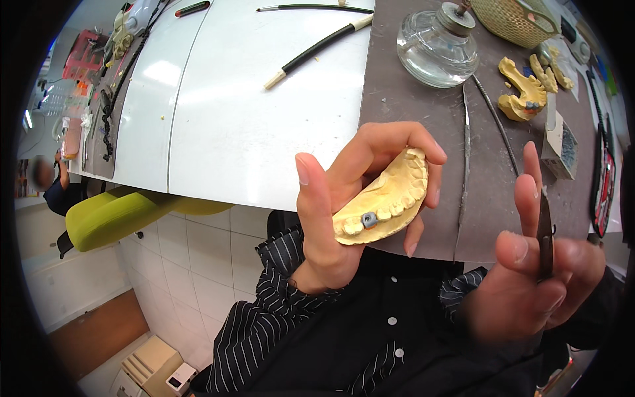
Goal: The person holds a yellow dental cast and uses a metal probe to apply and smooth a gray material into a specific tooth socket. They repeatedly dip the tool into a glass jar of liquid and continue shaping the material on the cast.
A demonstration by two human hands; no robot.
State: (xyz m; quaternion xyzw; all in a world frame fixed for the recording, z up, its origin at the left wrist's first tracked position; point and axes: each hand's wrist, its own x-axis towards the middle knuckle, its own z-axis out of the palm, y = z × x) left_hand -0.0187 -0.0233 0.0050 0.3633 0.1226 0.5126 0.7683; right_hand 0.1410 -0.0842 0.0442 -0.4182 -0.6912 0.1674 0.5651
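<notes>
My left hand [334, 198] is closed around a pale yellow plaster dental cast [390, 188], with the thumb at one end and the fingers curled over the far side. The row of teeth faces up. One tooth on the near side is a small grey crown [370, 220] with a dark spot on its top. To the right, my right hand [529, 284] grips a narrow dark metal blade-like tool [546, 241], pointing up between the fingers. It is apart from the cast. Motion blurs part of this hand, and the tool's lower end is hidden.
A glass spirit burner [438, 49] stands on the grey mat [403, 106], near a woven basket [512, 20]. More dental casts [522, 92], a small open box [561, 149] and two thin metal instruments [466, 152] lie rightward. Black-handled brushes [317, 51] rest on the white tabletop.
</notes>
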